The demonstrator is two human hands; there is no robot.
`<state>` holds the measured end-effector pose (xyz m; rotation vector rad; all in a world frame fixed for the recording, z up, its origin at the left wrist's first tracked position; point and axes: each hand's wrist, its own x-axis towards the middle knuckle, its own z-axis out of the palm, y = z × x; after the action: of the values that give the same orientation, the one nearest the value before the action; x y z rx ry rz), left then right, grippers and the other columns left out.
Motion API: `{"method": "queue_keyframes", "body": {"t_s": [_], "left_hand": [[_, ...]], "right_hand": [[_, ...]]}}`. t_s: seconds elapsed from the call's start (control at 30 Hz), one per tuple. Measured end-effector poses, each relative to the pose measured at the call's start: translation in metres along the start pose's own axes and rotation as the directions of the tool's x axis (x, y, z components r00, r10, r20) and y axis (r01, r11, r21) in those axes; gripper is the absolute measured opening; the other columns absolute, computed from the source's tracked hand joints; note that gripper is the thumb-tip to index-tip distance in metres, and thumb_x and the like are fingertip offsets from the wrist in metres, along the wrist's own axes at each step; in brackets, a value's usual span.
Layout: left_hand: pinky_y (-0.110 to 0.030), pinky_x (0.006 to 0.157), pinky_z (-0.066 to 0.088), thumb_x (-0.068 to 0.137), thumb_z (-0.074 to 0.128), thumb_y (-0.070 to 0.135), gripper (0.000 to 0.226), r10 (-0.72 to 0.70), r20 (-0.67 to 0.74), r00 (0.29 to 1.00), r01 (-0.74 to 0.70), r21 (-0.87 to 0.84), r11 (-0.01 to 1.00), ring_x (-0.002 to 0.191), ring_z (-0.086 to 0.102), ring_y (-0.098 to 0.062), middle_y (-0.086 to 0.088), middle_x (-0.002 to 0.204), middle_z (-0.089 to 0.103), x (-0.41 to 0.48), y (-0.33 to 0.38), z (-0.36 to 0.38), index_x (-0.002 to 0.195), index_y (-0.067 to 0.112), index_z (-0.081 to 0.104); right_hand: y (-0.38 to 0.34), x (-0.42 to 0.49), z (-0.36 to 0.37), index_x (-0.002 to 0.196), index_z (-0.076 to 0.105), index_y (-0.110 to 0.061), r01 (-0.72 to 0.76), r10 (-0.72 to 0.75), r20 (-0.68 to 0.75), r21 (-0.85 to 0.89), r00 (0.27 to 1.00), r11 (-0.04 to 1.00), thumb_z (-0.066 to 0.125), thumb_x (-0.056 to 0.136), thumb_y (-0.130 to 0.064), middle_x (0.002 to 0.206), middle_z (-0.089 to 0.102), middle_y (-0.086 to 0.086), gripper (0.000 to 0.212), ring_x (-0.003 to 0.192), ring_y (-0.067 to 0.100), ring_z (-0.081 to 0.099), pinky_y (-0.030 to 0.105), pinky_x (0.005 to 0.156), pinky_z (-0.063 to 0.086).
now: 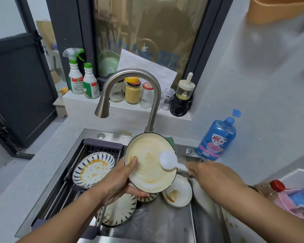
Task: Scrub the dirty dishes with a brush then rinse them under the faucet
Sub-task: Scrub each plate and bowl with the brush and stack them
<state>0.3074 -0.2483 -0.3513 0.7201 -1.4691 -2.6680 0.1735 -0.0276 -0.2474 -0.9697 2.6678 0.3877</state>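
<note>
Scrubbing looks under way: the cream plate (148,171) is held tilted over the middle of the sink (165,225), smeared face up and below the faucet (130,88), which shows no water, probably so that suds drop into the basin. The left hand (119,181) grips its near-left rim, thumb (132,163) on the face and fingers curled underneath. The right hand (209,174) is wrapped round the handle of the white brush (168,160), with the bristles against the plate's right side.

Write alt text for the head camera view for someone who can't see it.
The left hand holds a stained cream plate tilted over a steel sink while the right hand presses a white brush onto it. More dirty plates lie below.
</note>
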Motion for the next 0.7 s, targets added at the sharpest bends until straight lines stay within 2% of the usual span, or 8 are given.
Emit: {"method": "queue_keyframes", "body": {"t_s": [0.07,0.13,0.2,0.3,0.4,0.5,0.63,0.7], "left_hand": [[-0.067,0.074,0.058,0.098,0.055,0.048,0.048,0.003,-0.021,1.000,-0.003,-0.028,1.000,0.108,0.071,-0.040,-0.014,0.134,0.063,0.003,-0.001,0.001,0.138,0.021,0.050],[-0.067,0.076,0.058,0.097,0.052,0.053,0.051,-0.013,-0.015,1.000,0.013,-0.036,0.999,0.106,0.071,-0.042,-0.013,0.134,0.063,0.003,-0.001,0.007,0.138,0.023,0.048],[-0.070,0.078,0.056,0.096,0.048,0.057,0.051,-0.034,-0.015,0.999,0.033,-0.040,0.999,0.103,0.072,-0.043,-0.014,0.130,0.063,0.002,-0.003,0.013,0.135,0.024,0.048],[-0.070,0.085,0.054,0.087,0.044,0.067,0.070,-0.092,0.019,0.996,0.093,-0.104,0.990,0.107,0.071,-0.041,-0.018,0.126,0.069,0.004,-0.008,0.014,0.138,0.019,0.049],[-0.071,0.091,0.051,0.085,0.042,0.071,0.079,-0.113,0.072,0.991,0.122,-0.144,0.982,0.114,0.068,-0.042,-0.020,0.127,0.069,0.003,-0.011,0.010,0.142,0.016,0.050],[-0.071,0.089,0.052,0.090,0.042,0.064,0.069,-0.059,0.114,0.992,0.068,-0.081,0.994,0.115,0.067,-0.041,-0.017,0.129,0.069,0.000,-0.011,0.012,0.141,0.019,0.051],[-0.070,0.089,0.052,0.095,0.046,0.054,0.062,-0.033,0.100,0.994,0.042,-0.089,0.995,0.116,0.067,-0.038,-0.016,0.129,0.069,-0.001,-0.003,0.011,0.143,0.016,0.049],[-0.070,0.093,0.050,0.098,0.045,0.052,0.056,-0.017,0.097,0.995,0.024,-0.079,0.997,0.117,0.067,-0.037,-0.015,0.130,0.069,-0.002,0.004,0.009,0.142,0.017,0.050]], "right_hand": [[-0.005,-0.004,0.003,0.119,0.059,-0.036,0.052,-0.065,0.127,0.104,0.990,0.993,0.043,0.106,-0.038,0.107,0.065,0.000,0.021,0.099,0.026,0.063,0.036,0.078,0.049],[-0.016,-0.009,0.005,0.122,0.062,-0.038,0.116,-0.155,0.176,0.211,0.972,0.970,0.046,0.104,-0.043,0.111,0.069,-0.003,0.025,0.103,0.024,0.064,0.039,0.089,0.053],[-0.028,-0.011,0.005,0.129,0.060,-0.042,0.157,-0.206,0.147,0.287,0.968,0.945,0.045,0.104,-0.046,0.112,0.069,-0.008,0.030,0.104,0.021,0.062,0.037,0.093,0.052],[-0.041,-0.012,0.002,0.140,0.053,-0.046,0.146,-0.187,0.077,0.371,0.979,0.917,0.044,0.106,-0.048,0.120,0.066,-0.009,0.036,0.109,0.017,0.058,0.033,0.094,0.048],[-0.050,-0.014,-0.001,0.142,0.048,-0.049,0.158,-0.171,0.005,0.350,0.985,0.923,0.040,0.107,-0.048,0.128,0.065,-0.004,0.036,0.121,0.025,0.057,0.037,0.095,0.048],[-0.054,-0.011,-0.005,0.149,0.038,-0.049,0.140,-0.130,-0.053,0.284,0.990,0.949,0.032,0.109,-0.046,0.131,0.062,0.002,0.040,0.120,0.032,0.057,0.038,0.091,0.049],[-0.057,-0.007,-0.011,0.152,0.029,-0.048,0.137,-0.118,-0.117,0.171,0.986,0.976,0.029,0.111,-0.040,0.115,0.058,0.002,0.042,0.111,0.033,0.059,0.038,0.082,0.046],[-0.054,-0.005,-0.015,0.153,0.026,-0.048,0.116,-0.096,-0.157,0.125,0.983,0.985,0.029,0.112,-0.036,0.115,0.056,0.003,0.043,0.107,0.033,0.060,0.039,0.082,0.049]]}}
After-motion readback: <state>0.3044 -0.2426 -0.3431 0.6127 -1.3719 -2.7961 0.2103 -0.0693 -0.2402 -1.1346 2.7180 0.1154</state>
